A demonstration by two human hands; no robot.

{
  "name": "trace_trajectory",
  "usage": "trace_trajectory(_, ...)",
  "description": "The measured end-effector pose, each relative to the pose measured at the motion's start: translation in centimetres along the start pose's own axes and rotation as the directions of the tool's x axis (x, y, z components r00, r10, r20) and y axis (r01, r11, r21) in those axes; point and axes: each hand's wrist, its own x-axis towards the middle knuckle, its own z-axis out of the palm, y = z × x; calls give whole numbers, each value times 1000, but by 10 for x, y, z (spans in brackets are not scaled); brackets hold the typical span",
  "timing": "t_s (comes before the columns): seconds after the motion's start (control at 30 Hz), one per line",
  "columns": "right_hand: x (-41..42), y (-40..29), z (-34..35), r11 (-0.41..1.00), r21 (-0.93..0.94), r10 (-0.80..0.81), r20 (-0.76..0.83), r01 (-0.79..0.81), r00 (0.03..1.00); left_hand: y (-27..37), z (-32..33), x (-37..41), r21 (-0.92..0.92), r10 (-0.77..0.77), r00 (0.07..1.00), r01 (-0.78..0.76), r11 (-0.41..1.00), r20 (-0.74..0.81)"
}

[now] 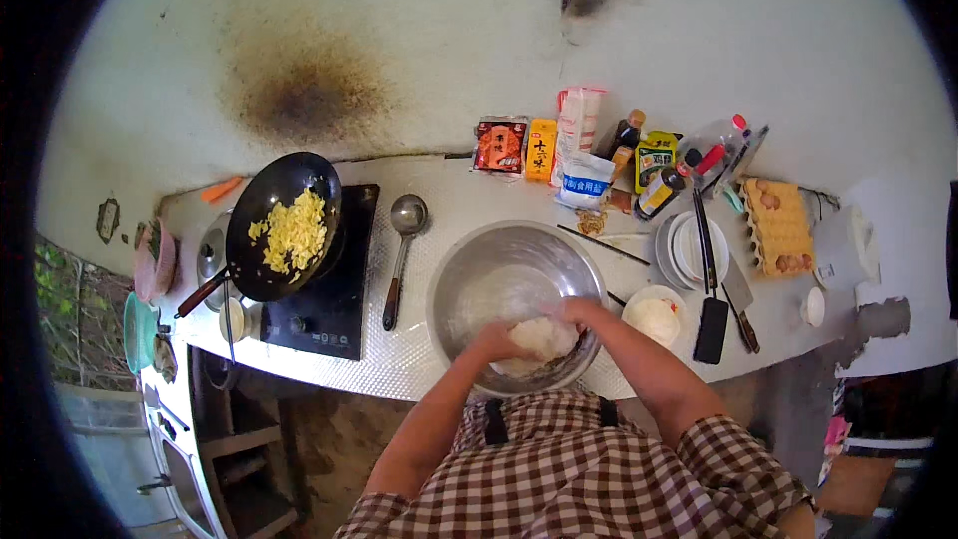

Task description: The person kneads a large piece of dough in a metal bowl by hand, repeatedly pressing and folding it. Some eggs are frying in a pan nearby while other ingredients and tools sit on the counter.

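Observation:
A large stainless steel bowl [486, 269] stands on the counter in front of me. Inside it lies a pale mass of flour or dough [540, 338]. My left hand [500, 340] is in the bowl with its fingers against the left side of the mass. At the mass's upper right is my right hand [575, 313], slightly blurred, its fingers partly hidden. Whether either hand grips the mass cannot be made out. Just right of the bowl sits a white bowl of white powder [653, 317].
Left are a ladle [404, 247], an induction cooktop [322, 318] and a wok [243, 239] with scrambled egg. Seasoning packets [500, 147] and bottles [658, 191] line the wall. Right are stacked plates [700, 248], a black spatula [709, 329], a cleaver [737, 288] and an egg tray [778, 228].

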Motion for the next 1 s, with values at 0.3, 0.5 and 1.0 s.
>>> trace_trajectory(0.3,-14,-45,-31,686,628,-267,-252,367,930,-36,-44,-4,-702,-233,972,164,693,-3)
trace_trajectory(0.5,-28,-29,20,946,-270,-314,-624,180,716,11,-7,-15,419,-45,822,335,844,-567)
trace_trajectory(1.0,-14,6,73,957,-228,-281,-595,177,753,1,-29,-6,383,-90,896,275,882,-436)
